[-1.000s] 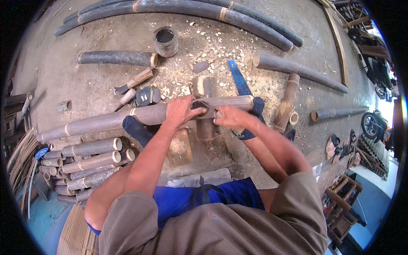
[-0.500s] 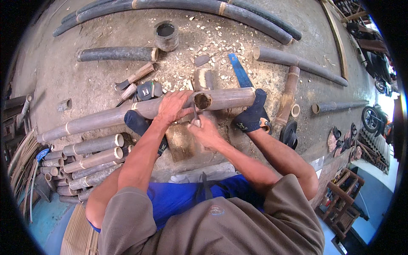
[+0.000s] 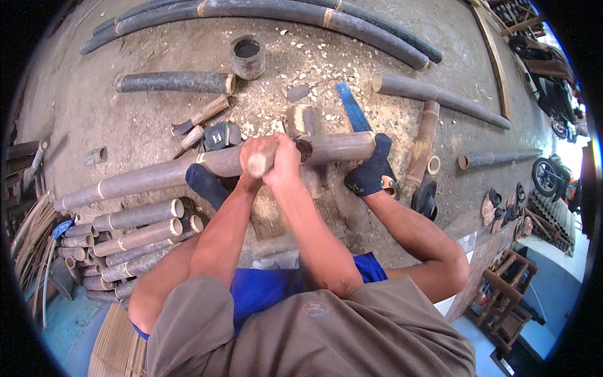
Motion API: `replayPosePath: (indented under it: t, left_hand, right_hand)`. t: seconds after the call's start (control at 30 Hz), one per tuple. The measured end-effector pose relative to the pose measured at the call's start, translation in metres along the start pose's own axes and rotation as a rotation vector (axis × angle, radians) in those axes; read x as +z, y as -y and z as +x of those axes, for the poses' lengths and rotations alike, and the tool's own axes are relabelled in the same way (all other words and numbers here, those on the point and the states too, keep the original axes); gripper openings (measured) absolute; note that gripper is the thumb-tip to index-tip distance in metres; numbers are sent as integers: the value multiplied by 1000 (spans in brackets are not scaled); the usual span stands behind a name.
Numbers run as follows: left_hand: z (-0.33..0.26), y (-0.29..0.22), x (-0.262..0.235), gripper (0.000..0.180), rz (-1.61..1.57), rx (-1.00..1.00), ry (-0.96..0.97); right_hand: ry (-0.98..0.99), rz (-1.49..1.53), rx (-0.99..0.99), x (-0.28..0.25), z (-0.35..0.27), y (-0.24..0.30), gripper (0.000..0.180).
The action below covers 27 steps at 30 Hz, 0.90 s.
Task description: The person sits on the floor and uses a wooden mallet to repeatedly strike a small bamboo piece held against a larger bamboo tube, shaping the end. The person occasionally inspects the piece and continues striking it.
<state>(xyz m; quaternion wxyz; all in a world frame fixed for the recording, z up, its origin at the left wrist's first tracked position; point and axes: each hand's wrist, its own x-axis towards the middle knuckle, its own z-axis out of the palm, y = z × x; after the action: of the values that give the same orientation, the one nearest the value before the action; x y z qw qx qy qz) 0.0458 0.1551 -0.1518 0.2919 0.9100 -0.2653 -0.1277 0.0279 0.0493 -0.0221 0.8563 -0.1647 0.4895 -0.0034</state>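
A long grey-brown bamboo pole (image 3: 151, 180) lies across in front of me, with a dark opening cut in its upper side right of my hands. My right hand (image 3: 287, 162) is closed round the wooden handle of a knife (image 3: 261, 162), whose butt end points up toward me; its blade is hidden behind my hands. Close against it, my left hand (image 3: 252, 152) grips the pole, its fingers partly covered by the handle. Beneath the pole, a shorter bamboo piece (image 3: 300, 117) lies crosswise. My feet in dark socks (image 3: 370, 171) press near the pole on both sides.
A hatchet-like tool (image 3: 204, 114) and a black tape measure (image 3: 221, 136) lie beyond the pole. A blue saw blade (image 3: 353, 108) rests among pale chips. A tin of dark liquid (image 3: 248, 58) stands farther off. Cut bamboo lengths (image 3: 141, 215) are stacked at left.
My right hand has moved up and left from below the opening to beside my left hand. The knife's handle now points up toward me, and its blade has gone out of sight.
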Motion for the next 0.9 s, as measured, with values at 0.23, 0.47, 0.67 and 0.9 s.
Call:
replayPosePath:
  t: [0.23,0.47,0.67,0.9]
  left_hand:
    - [27,-62,-25,51,-281,-210,-5]
    - [31,-89,-64,96,164,-209,216]
    - [26,-100,-41,98,266,-301,23]
    - [26,-100,-20,79,211,-306,-126]
  right_hand:
    - [210,21,203,-72,15,12,16]
    - [-115,-895,-539,-153,-7,-23,19]
    - [105,-1445,-262,-138,-23,81,28]
    - [530,-1964,-430,-122,13,164,40]
